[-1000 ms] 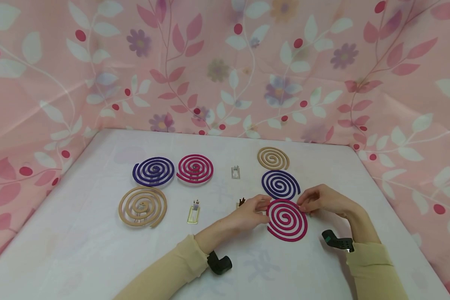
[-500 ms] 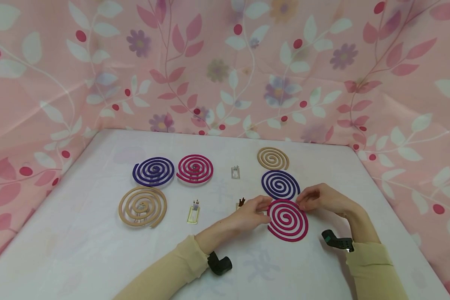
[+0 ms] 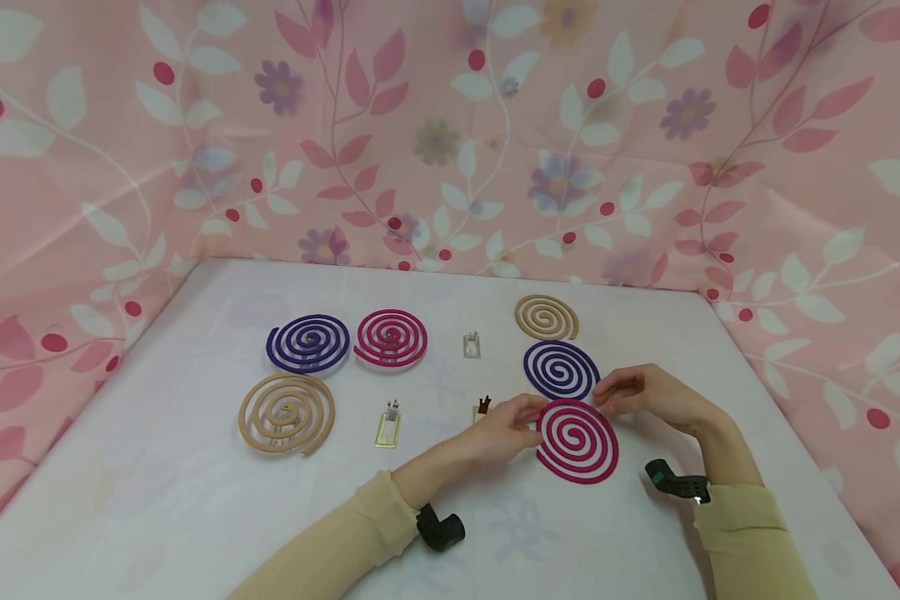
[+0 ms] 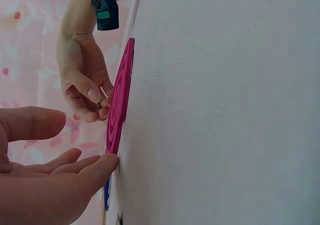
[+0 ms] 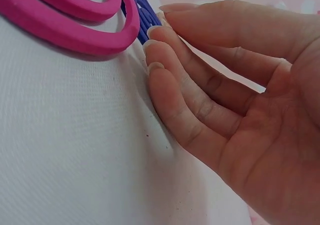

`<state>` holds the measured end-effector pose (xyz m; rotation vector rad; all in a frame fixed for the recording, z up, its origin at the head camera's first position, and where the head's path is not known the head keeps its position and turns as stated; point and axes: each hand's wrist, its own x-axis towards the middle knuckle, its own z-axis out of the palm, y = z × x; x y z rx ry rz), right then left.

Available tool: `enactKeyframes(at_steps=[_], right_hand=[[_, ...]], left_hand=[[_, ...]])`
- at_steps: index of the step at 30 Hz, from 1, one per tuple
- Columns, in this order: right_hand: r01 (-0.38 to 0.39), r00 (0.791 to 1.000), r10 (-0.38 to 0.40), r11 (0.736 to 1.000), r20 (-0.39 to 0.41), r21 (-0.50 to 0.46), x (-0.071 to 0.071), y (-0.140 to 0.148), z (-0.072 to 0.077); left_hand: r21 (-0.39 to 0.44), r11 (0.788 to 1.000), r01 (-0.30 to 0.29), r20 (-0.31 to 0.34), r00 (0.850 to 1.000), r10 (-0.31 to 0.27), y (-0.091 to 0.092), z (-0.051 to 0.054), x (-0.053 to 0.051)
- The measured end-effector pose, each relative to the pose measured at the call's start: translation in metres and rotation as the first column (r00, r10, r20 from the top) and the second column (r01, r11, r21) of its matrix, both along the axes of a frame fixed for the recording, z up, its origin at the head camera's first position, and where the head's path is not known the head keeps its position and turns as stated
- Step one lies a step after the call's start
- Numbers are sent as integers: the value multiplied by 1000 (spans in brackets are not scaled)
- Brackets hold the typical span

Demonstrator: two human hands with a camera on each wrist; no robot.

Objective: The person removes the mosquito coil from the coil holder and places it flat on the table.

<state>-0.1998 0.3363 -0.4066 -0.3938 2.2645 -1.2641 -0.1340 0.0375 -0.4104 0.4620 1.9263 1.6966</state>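
A magenta mosquito coil lies on the white cloth between my two hands. At its left edge is my left hand, thumb and fingers apart; in the left wrist view a fingertip touches the coil's rim. My right hand rests at the coil's upper right, its fingers loosely bent on the cloth. A small gap parts those fingers from the magenta coil in the right wrist view. Just beyond lies a blue coil, with a tan coil behind it, forming a column.
On the left, a blue coil, a magenta coil and a tan coil sit raised on metal stands. Loose stands include a silver one and a gold one. A brown-pronged stand is partly hidden by my left hand.
The magenta coil has shifted slightly to the right. My right hand has drawn a little up and away from its edge; my left hand has followed the coil slightly rightward.
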Motion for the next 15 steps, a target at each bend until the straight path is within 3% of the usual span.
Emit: enactKeyframes(at_steps=[15], right_hand=[[8, 1000, -9, 999, -30, -45, -1, 0, 0]], left_hand=[[19, 1000, -21, 26, 999, 20, 0, -1, -3]])
